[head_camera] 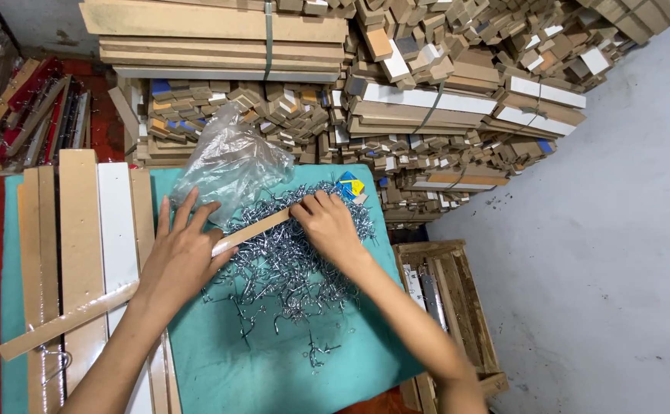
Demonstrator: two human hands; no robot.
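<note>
A long thin wooden strip (67, 320) runs diagonally from the lower left up to the middle of a teal-covered table (273, 376). My left hand (184, 257) lies flat on the strip's middle, fingers spread. My right hand (329, 226) pinches the strip's upper end (262, 225), resting over a pile of small silver metal hooks (285, 261). A crumpled clear plastic bag (231, 165) lies just behind the pile.
Several flat wooden and white boards (93, 230) lie on the table's left side. Stacks of cut wood blocks and bundled strips (396, 84) fill the back. A wooden crate (446, 299) stands on the grey floor at right. A small blue-yellow box (350, 186) sits near the hooks.
</note>
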